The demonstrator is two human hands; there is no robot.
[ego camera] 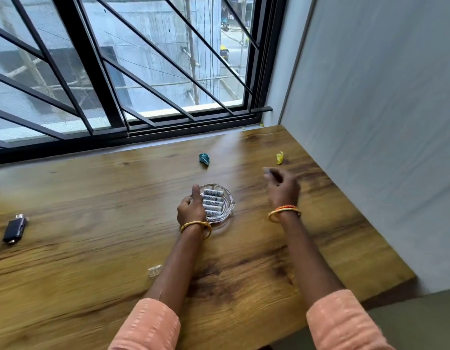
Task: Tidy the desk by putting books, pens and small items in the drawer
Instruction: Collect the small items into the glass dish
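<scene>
Item: glass dish (pixel 220 218) of batteries (pixel 213 202), mid-desk (pixel 92 198).
Your left hand (pixel 191 209) curls round the dish's left rim; your right hand (pixel 282 189) hovers to its right, blurred, grip unclear. Batteries lie crosswise. Left is nearer.

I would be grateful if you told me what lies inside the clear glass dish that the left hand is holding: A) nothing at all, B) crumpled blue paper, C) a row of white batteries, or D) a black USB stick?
C: several white batteries lie side by side in the glass dish, whose near-left rim the left hand grips.
</scene>
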